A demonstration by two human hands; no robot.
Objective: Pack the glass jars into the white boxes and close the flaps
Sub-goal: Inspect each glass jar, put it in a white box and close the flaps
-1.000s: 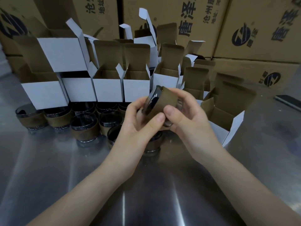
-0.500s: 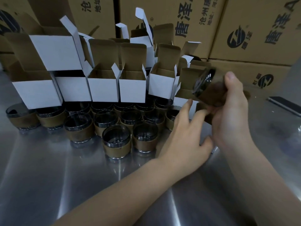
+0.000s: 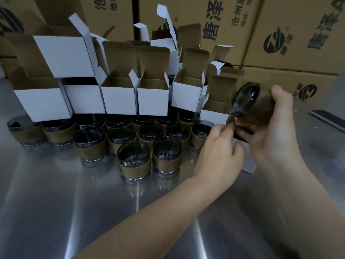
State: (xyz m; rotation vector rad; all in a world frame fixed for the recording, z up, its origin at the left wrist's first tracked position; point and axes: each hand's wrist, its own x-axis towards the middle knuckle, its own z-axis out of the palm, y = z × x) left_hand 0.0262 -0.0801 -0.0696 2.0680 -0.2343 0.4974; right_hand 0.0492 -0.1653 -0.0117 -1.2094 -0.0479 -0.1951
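The right grip [image 3: 270, 131] is clasped round a jar [image 3: 248, 103], thumb on top and fingers beneath, holding it in the air at the right end of the row [image 3: 119, 98] of open white boxes. The jar is tilted onto its side, with its mouth turned left toward the row and its brown sleeve under the fingers. The left grip [image 3: 218, 152] is just in front of the row's right end with its fingers curled. Its fingertips meet the right grip's fingertips below the jar at a dark flap; whether it pinches that flap I cannot tell. Between the two wrists shows the white wall of a box [image 3: 249, 163], nearer than the row and mostly hidden by the hands. More jars [image 3: 134, 161] stand upright, mouths up, packed close just in front of the row. The row's flaps stand up, brown inside. Brown cartons [image 3: 298, 34] with printed characters are stacked behind the row. A dark flat object [image 3: 328, 118] lies on the steel surface [image 3: 93, 212] well right of the row.
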